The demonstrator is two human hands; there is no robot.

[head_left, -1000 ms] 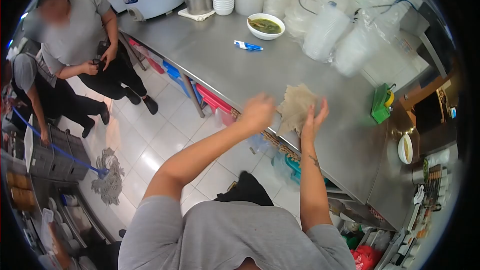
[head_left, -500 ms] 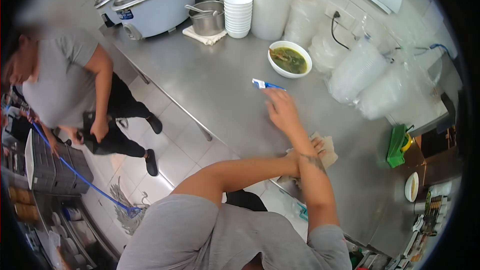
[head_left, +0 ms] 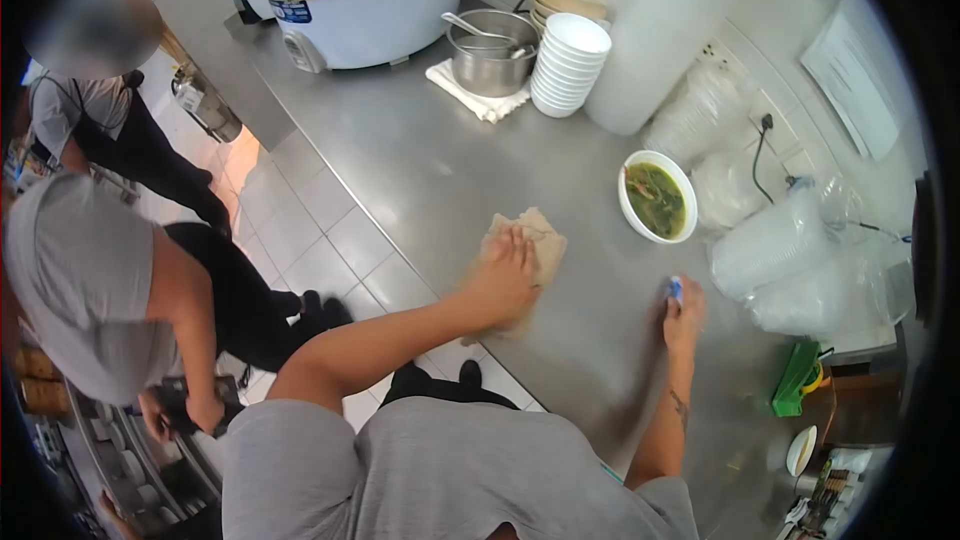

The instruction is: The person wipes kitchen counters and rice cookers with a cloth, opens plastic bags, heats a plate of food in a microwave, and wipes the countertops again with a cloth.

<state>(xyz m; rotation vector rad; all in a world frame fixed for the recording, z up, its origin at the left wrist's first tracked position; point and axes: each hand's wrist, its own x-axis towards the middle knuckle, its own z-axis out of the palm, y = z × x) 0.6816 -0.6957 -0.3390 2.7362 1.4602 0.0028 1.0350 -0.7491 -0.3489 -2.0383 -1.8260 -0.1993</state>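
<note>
My left hand [head_left: 505, 280] lies flat on a beige cloth [head_left: 545, 235], its fingers stretched out and pressing it on the steel counter near the front edge. My right hand [head_left: 685, 315] is closed round a small blue-and-white item [head_left: 675, 288], mostly hidden by the fingers, low over the counter to the right. Beyond the hands stands a white bowl [head_left: 657, 196] of green soup with leaves.
At the back are a large cooker [head_left: 370, 10], a steel pot [head_left: 490, 55] on a folded cloth, stacked white bowls [head_left: 568, 65] and bagged plastic containers [head_left: 775, 250]. A green holder [head_left: 795, 380] is at right. Two people stand at left, one close to the counter [head_left: 350, 130].
My right hand has picked up the blue-and-white item and moved right. My left hand has slid the cloth left along the counter. My arms are no longer crossed. The view has shifted.
</note>
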